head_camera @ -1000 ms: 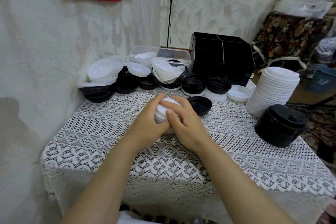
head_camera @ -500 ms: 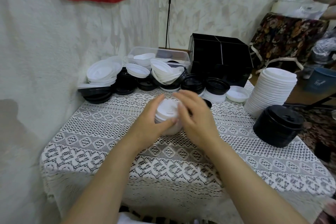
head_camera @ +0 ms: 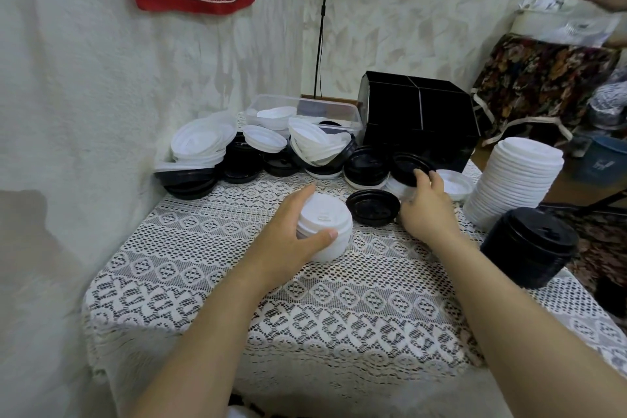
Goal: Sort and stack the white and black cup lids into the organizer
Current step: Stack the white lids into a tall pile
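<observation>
Your right hand (head_camera: 424,210) has left the white lid stack (head_camera: 324,224) and reached to the far side of the table. Its fingers now curl over the near rim of a tilted black lid (head_camera: 405,166) just in front of the organizer (head_camera: 420,122). Your left hand (head_camera: 288,234) grips the white lid stack, thumb on the near side, fingers wrapped round the far side. That stack stands on the lace cloth (head_camera: 339,299) mid-table. An upturned black lid (head_camera: 373,207) lies between your hands.
</observation>
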{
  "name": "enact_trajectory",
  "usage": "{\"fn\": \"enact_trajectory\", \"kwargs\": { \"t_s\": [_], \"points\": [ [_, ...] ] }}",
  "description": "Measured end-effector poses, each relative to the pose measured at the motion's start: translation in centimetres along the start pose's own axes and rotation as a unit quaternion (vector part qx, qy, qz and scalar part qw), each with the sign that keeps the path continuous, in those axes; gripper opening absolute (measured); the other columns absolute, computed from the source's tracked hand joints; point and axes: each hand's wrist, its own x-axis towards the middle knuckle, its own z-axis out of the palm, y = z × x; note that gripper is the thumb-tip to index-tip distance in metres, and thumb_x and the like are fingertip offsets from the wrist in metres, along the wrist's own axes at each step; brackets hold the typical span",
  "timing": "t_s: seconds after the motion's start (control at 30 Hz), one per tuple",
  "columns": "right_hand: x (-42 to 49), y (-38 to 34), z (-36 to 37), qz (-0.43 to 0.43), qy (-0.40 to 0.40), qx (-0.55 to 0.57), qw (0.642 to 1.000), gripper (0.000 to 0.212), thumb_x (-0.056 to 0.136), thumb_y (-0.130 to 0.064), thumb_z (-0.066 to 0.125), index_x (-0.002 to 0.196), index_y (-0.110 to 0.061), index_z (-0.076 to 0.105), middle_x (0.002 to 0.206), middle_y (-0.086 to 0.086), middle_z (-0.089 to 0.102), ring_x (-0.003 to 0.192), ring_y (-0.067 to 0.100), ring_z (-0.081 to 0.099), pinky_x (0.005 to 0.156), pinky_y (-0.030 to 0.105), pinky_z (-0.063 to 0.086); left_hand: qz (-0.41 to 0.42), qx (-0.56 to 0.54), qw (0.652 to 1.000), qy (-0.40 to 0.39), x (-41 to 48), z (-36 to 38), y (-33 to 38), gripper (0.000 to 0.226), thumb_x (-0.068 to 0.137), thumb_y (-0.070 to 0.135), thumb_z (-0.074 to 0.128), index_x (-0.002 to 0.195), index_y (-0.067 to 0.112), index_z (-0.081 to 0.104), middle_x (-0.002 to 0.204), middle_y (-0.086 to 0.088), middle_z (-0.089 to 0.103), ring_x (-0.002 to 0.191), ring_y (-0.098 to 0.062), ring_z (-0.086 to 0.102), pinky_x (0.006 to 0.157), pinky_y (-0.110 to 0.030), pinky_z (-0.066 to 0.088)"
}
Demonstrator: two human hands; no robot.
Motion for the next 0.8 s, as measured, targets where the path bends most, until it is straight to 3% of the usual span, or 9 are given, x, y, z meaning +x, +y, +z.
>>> {"fn": "enact_trajectory", "kwargs": {
  "t_s": [0.17,0.33,0.43,0.53,0.63,0.7,0.8],
  "points": [
    [0.0,0.6,0.4,0.014,0.082,0.033,0.996,0.07,0.089,0.002,0.047,0.15,-0.003,0.014,0.156,0.022,0.009,0.14,0.04,0.018,0.11,0.045,0.026,-0.004,0.001,1.0,-0.001,0.0,0.0,0.0,0.069,0.088,0.034,0.065,0.146,0.037,0.027,0.135,0.021,0.03,0.123,-0.006,0.035,0.105,-0.029,0.033],
    [1.1,1.5,0.4,0.066,0.015,-0.03,0.997,0.071,0.091,-0.006,0.044,0.148,0.008,0.004,0.156,0.027,0.003,0.146,0.037,0.001,0.118,0.043,0.007,-0.007,-0.003,1.0,-0.002,-0.1,0.0,0.2,0.069,0.089,0.033,0.064,0.146,0.037,0.027,0.134,0.02,0.031,0.123,-0.008,0.036,0.107,-0.033,0.035],
    [1.6,1.5,0.1,0.078,-0.006,-0.114,0.99,0.051,0.092,-0.014,0.042,0.137,0.006,0.031,0.144,0.027,0.034,0.136,0.039,0.026,0.111,0.044,0.025,-0.006,0.0,1.0,-0.001,-0.2,0.0,0.2,0.069,0.088,0.033,0.064,0.146,0.037,0.027,0.135,0.02,0.031,0.123,-0.008,0.036,0.107,-0.033,0.035],
    [1.2,1.2,-0.2,0.043,0.037,-0.212,0.976,0.029,0.091,-0.012,0.047,0.117,0.001,0.05,0.124,0.023,0.051,0.119,0.039,0.043,0.098,0.041,0.035,-0.006,-0.002,1.0,-0.002,-0.1,0.0,0.2,0.069,0.088,0.034,0.065,0.146,0.037,0.026,0.138,0.018,0.032,0.124,-0.008,0.036,0.107,-0.034,0.036],
    [0.8,1.3,-0.6,0.026,0.066,-0.262,0.962,0.016,0.088,-0.007,0.05,0.101,-0.004,0.058,0.112,0.019,0.058,0.111,0.037,0.049,0.091,0.039,0.04,-0.005,-0.001,1.0,-0.001,-0.1,0.0,0.1,0.07,0.088,0.034,0.065,0.146,0.037,0.026,0.136,0.019,0.032,0.124,-0.009,0.036,0.107,-0.035,0.036],
    [0.3,1.5,-0.9,-0.001,0.081,-0.276,0.958,0.005,0.085,-0.004,0.052,0.083,-0.008,0.053,0.102,0.018,0.06,0.102,0.036,0.053,0.08,0.037,0.04,-0.007,-0.002,1.0,-0.001,0.0,0.0,0.1,0.069,0.088,0.034,0.065,0.146,0.037,0.027,0.135,0.019,0.032,0.124,-0.009,0.036,0.108,-0.036,0.036],
    [-0.5,1.8,-0.8,-0.027,0.107,-0.248,0.963,0.009,0.087,-0.002,0.051,0.078,-0.004,0.052,0.096,0.02,0.06,0.095,0.038,0.054,0.068,0.034,0.033,-0.01,-0.005,1.0,0.0,0.0,0.0,0.1,0.069,0.088,0.033,0.065,0.146,0.038,0.027,0.135,0.018,0.032,0.125,-0.01,0.036,0.108,-0.036,0.036]
  ]
}}
